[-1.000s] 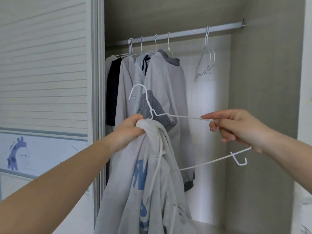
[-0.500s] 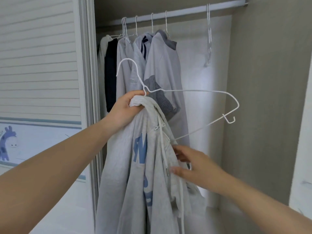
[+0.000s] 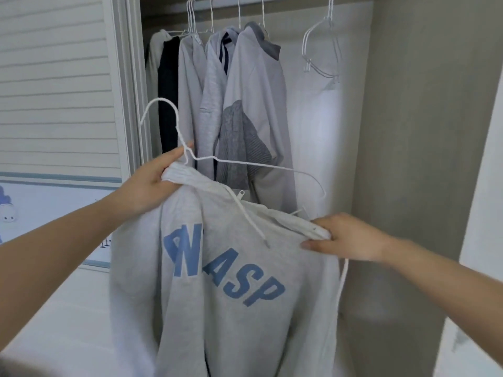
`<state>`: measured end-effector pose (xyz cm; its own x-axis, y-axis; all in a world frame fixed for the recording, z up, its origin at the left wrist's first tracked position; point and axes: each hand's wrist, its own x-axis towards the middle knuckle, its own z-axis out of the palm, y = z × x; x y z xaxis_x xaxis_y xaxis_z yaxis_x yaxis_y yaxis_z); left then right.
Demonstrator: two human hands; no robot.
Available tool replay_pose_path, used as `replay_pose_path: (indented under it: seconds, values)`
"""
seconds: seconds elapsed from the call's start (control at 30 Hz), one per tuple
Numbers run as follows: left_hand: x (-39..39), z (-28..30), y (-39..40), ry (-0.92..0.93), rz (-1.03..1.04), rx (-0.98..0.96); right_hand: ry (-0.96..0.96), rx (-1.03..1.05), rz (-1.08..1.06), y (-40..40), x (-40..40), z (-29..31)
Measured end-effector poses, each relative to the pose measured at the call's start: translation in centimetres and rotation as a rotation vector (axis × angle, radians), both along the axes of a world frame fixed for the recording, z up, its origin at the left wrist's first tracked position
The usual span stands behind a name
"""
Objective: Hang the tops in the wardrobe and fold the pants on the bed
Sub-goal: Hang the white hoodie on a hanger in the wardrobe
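Observation:
A light grey hoodie [image 3: 231, 308] with blue letters hangs in front of me, spread between both hands. My left hand [image 3: 148, 183] grips its collar together with the neck of a white wire hanger [image 3: 245, 163]. My right hand [image 3: 345, 238] pinches the hoodie's other shoulder edge, below the hanger's right end. The hanger's right arm lies outside the fabric. A white drawstring [image 3: 250, 219] dangles down the front. Behind, several tops [image 3: 253, 85] hang on the wardrobe rail.
Two empty white hangers [image 3: 321, 47] hang at the right of the rail, with free rail between them and the hung tops. The wardrobe's side wall [image 3: 408, 159] stands to the right. A slatted sliding door [image 3: 54, 77] closes the left.
My right hand let go of the hanger, dropped to the hoodie, then pulled its shoulder out to the right. The hoodie now hangs spread, showing its letters. My view moved closer.

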<state>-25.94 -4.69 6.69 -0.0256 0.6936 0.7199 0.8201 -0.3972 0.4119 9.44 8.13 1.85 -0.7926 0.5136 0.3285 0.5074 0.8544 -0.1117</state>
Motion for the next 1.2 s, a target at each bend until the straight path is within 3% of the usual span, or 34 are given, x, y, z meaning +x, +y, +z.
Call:
replay_pose_path:
  seconds: [0.13, 0.2, 0.3, 0.43, 0.57, 0.7, 0.87, 1.0, 1.1, 1.2]
  values:
    - [-0.4, 0.2, -0.4, 0.072, 0.029, 0.023, -0.111, 0.296, 0.055, 0.7, 1.4, 3.8]
    - [-0.5, 0.2, -0.6, 0.196, 0.067, -0.03, -0.125, 0.436, 0.057, 1.1, 2.4, 5.2]
    - [0.0, -0.4, -0.8, 0.43, 0.084, -0.118, -0.148, 0.531, 0.067, 1.3, 3.5, 6.9]
    - [1.7, -1.0, 0.3, 0.542, -0.019, -0.089, -0.217, 0.639, 0.064, 1.2, 2.8, 8.5]
    - [4.4, -1.2, 2.2, 0.283, -0.078, 0.026, -0.12, 0.183, 0.012, 0.4, 0.6, 8.5]
    - [7.4, -1.1, 3.5, 0.037, -0.067, 0.147, -0.195, -0.115, 0.081, 0.1, -0.5, 8.4]
    - [9.1, -1.2, 3.8, 0.12, -0.134, 0.069, -0.115, -0.545, 0.095, -0.7, -0.3, 7.5]
    - [9.0, -0.6, 3.7, 0.097, -0.141, 0.091, 0.001, -0.412, -0.023, 0.2, -0.2, 5.5]
    - [6.9, 0.6, 2.9, -0.111, -0.133, 0.188, -0.084, -0.352, -0.111, 1.0, 2.3, 5.1]
    - [6.1, 1.4, 2.2, -0.174, -0.295, -0.038, 0.093, -0.344, -0.049, 1.2, 3.1, 5.6]
